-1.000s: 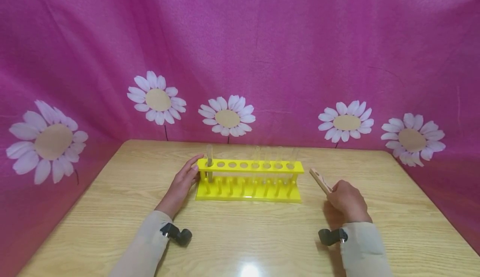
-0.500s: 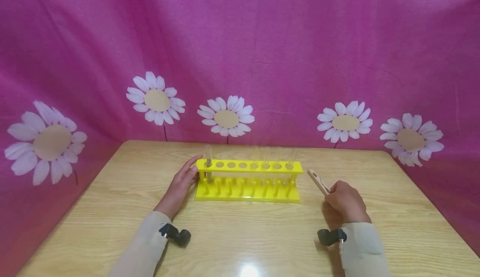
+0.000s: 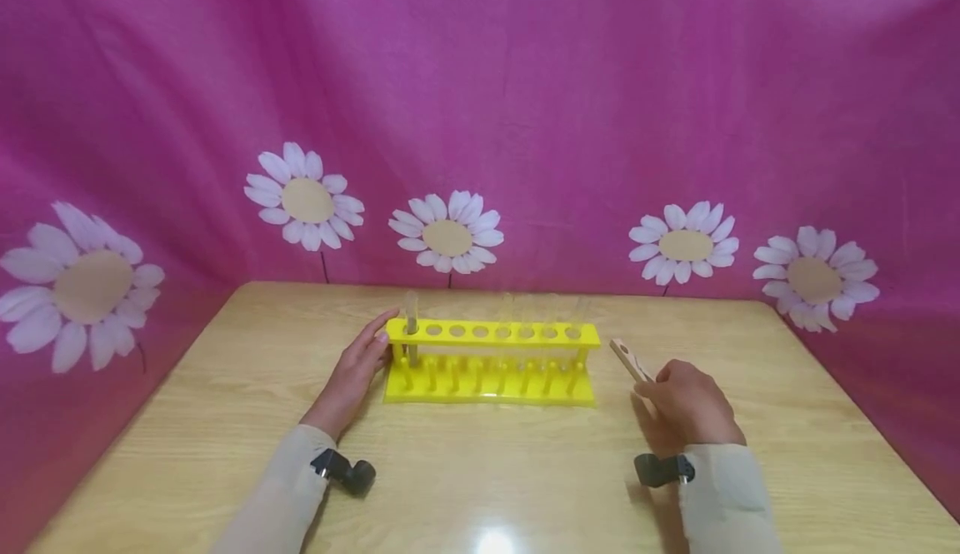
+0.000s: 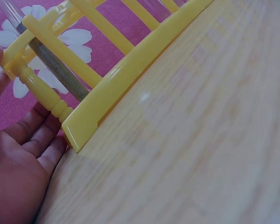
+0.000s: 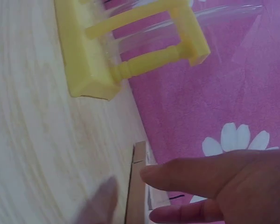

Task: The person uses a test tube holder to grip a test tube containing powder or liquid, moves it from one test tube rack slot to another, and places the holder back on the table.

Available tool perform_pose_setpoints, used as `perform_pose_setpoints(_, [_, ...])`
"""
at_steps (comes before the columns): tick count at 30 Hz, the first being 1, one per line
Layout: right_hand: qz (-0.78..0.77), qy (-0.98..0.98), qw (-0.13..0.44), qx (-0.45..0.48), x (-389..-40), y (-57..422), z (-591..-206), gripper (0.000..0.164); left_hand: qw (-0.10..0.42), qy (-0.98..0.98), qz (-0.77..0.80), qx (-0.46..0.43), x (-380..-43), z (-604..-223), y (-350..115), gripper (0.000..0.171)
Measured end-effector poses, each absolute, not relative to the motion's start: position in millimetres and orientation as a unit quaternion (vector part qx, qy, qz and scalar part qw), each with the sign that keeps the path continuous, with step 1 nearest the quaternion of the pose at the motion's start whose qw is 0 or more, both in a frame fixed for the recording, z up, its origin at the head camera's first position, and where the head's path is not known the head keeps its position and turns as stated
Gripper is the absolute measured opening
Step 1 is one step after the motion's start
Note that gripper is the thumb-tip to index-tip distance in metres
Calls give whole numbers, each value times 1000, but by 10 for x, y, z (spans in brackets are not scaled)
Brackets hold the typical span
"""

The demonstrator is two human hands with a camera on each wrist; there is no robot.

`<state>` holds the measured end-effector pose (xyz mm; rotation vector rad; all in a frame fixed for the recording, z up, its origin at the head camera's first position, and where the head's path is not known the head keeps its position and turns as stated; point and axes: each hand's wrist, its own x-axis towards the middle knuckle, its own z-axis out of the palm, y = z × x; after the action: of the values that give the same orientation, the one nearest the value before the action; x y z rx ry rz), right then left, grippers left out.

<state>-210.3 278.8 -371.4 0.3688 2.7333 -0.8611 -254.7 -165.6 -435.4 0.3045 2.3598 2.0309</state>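
In the head view, my left hand holds the left end of a yellow plastic test tube rack, thumb in front and fingers behind its end post. A test tube with a dark filling stands in the leftmost hole. Clear test tubes fill several holes on the right. On the table right of the rack lies a wooden test tube clamp, angled toward my right hand. In the right wrist view, that hand's straight thumb and a finger, spread apart, reach the wooden clamp.
The wood-grain table meets a purple cloth backdrop printed with large white flowers. A black camera mount sits at the right wrist, another at the left. The rack's middle holes carry no tubes.
The right hand's fingertips have slid forward along the clamp and spread from their closer hold. The clamp and rack keep their places on the table; the view has shifted slightly.
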Motion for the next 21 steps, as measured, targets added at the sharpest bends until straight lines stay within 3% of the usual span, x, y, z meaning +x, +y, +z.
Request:
perform_pose_setpoints(9, [-267,953,91,114,-2082,2804,-3603,60,15,746,660,92,-2537,-4338,-1616,51])
perform_pose_setpoints(21, [-238,970,42,38,-2171,2626,-3469,98,9,775,625,97,-2558,-4284,-1660,53])
